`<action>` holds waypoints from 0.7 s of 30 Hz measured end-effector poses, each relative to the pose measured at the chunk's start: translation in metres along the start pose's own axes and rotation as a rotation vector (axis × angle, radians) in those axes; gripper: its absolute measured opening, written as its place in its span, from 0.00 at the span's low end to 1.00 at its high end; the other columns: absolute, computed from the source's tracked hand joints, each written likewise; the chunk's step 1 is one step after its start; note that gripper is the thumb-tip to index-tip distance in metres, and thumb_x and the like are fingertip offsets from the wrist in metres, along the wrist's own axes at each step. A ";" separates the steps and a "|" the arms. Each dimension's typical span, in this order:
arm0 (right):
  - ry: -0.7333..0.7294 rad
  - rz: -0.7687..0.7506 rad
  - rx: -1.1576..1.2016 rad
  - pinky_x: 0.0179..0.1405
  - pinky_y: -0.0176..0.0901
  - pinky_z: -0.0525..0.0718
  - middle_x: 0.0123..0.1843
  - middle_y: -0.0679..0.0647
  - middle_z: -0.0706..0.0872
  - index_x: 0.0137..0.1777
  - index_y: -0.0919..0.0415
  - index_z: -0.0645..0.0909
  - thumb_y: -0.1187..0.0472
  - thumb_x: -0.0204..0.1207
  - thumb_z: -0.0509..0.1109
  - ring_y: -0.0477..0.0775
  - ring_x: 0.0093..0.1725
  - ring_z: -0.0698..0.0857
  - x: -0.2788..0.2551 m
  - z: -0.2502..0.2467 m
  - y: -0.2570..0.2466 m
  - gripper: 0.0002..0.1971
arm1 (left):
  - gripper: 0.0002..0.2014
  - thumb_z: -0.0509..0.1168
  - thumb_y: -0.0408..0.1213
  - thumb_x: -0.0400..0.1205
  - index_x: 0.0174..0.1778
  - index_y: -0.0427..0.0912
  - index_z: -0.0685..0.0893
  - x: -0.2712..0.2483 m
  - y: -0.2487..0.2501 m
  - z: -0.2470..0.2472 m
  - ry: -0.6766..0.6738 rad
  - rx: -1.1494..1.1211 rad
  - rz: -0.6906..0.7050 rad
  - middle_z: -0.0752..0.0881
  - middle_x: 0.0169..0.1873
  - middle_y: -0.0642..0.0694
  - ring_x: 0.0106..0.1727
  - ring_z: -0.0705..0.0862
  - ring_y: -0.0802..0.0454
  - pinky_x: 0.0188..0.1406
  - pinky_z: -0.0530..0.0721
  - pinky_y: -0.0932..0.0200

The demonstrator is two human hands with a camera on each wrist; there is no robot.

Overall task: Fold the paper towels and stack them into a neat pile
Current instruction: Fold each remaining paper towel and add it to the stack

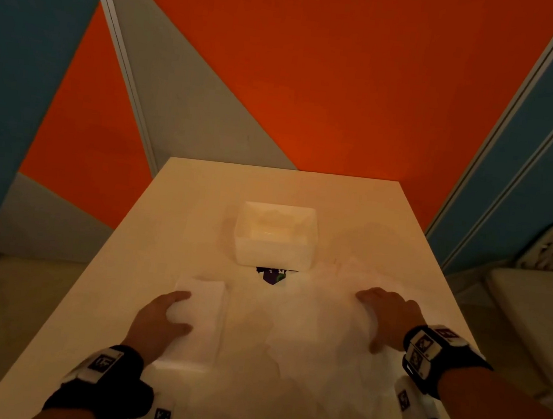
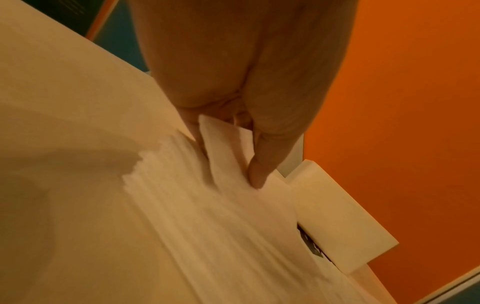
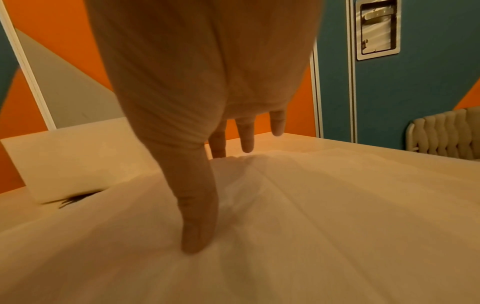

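Hands [image 1: 161,320] on paper towels [image 1: 206,307]

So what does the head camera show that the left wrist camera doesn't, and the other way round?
Only the head view shows the right hand flat on the spread paper towels, and both wrist rigs. Only the left wrist view shows, close up, the left hand pinching a fold of the folded towel between thumb and fingers. Both show the white box, the dark item under its near edge, the table and the orange wall.

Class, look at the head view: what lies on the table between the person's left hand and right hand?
Head view: between the left hand and right hand lie bare table and part of the spread paper towel.
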State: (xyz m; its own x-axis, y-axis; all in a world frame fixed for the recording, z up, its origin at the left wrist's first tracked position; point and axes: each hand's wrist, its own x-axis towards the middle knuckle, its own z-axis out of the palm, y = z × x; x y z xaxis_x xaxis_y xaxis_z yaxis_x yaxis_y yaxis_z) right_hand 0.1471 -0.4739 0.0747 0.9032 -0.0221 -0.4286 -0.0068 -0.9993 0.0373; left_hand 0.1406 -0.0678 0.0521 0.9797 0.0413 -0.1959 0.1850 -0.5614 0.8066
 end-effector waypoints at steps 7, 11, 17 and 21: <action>0.046 -0.004 -0.024 0.73 0.56 0.67 0.77 0.47 0.65 0.80 0.44 0.57 0.45 0.61 0.83 0.56 0.75 0.68 -0.003 -0.002 0.000 0.51 | 0.34 0.78 0.38 0.65 0.69 0.54 0.79 0.003 0.001 0.011 0.017 0.672 0.133 0.65 0.78 0.42 0.72 0.70 0.37 0.69 0.74 0.46; 0.060 -0.014 -0.049 0.71 0.55 0.68 0.74 0.47 0.67 0.78 0.43 0.60 0.44 0.59 0.83 0.56 0.73 0.69 -0.003 -0.005 -0.002 0.49 | 0.41 0.77 0.31 0.59 0.71 0.53 0.78 0.001 0.015 0.021 -0.064 0.917 0.345 0.69 0.77 0.39 0.72 0.72 0.29 0.60 0.82 0.40; 0.054 -0.009 -0.113 0.72 0.52 0.63 0.72 0.48 0.70 0.75 0.46 0.67 0.43 0.70 0.75 0.54 0.73 0.68 -0.011 -0.021 -0.003 0.34 | 0.35 0.50 0.31 0.82 0.84 0.53 0.42 0.005 0.015 0.030 -0.282 1.031 0.269 0.41 0.84 0.49 0.84 0.45 0.44 0.82 0.52 0.50; -0.013 0.008 -0.058 0.74 0.51 0.58 0.76 0.46 0.72 0.75 0.47 0.69 0.46 0.75 0.72 0.52 0.75 0.70 -0.018 -0.042 0.001 0.29 | 0.37 0.50 0.30 0.81 0.84 0.52 0.42 0.008 0.010 0.030 -0.308 1.058 0.263 0.41 0.84 0.48 0.84 0.45 0.44 0.82 0.53 0.49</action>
State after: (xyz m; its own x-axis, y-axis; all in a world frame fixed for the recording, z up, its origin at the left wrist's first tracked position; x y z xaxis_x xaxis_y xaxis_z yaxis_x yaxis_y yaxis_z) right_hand 0.1490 -0.4729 0.1208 0.8975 -0.0313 -0.4400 0.0108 -0.9956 0.0930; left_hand 0.1485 -0.0981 0.0419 0.8910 -0.3046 -0.3367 -0.3251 -0.9457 -0.0049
